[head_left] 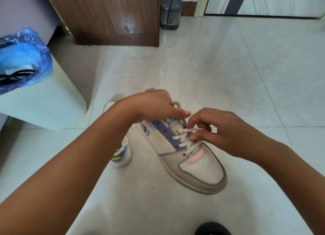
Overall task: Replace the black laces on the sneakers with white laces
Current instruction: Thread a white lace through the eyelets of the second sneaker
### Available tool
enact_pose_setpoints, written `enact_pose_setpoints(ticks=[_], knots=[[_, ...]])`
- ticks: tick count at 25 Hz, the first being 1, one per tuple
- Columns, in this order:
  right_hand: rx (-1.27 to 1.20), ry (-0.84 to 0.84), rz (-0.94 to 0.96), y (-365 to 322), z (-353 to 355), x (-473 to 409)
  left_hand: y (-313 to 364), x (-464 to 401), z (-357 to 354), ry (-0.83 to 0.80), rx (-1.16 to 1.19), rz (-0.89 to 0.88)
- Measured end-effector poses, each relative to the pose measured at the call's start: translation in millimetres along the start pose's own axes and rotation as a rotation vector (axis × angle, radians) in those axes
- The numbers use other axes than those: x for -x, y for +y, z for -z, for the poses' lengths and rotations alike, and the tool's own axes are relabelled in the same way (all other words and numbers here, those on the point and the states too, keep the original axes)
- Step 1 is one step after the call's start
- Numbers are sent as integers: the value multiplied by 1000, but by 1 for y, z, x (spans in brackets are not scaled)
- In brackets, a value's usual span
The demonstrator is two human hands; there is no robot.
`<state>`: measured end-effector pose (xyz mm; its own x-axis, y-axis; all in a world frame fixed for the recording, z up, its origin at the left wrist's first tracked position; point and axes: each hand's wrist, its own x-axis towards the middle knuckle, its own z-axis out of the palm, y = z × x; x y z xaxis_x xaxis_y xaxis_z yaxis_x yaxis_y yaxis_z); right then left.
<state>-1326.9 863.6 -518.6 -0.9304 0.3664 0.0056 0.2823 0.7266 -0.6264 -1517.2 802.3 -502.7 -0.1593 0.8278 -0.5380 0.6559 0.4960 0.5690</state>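
Both grips are curled: white lace (186, 138) is pinched by the right hand (218, 131), the sneaker (184, 152) collar held by the left hand (158, 106).

Both hands (154, 106) (218, 131) curled, fingertips close

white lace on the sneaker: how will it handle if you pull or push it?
The white lace looks flat and floppy: it bends sharply where it crosses the sneaker, so pushing it likely buckles it. The right hand pinches it, suggesting it must be pulled taut. The left hand steadies the collar; the shoe probably slides otherwise.
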Motion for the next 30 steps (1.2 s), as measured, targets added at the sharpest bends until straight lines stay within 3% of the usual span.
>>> enact_pose_setpoints(ticks=[5,10,12,16,19,24,27,30], knots=[[288,137,180,2,-5,-4,0,1,-1,-21,11,15],[-425,-34,-337,-5,-2,-11,2,1,-3,-31,34,33],[-353,-113,-423,-3,1,-16,3,3,-6,-45,25,34],[-63,-187,-357,-2,1,-17,0,3,-10,-90,104,32],[173,-70,-209,4,-4,-15,-7,1,-13,-110,242,28],[42,5,-351,18,4,-8,-22,0,-20,-260,543,-151],[7,226,-258,10,-2,-5,-25,-3,-26,-236,631,-175],[39,200,-197,9,-18,-3,-25,-5,-31,-222,689,-130]])
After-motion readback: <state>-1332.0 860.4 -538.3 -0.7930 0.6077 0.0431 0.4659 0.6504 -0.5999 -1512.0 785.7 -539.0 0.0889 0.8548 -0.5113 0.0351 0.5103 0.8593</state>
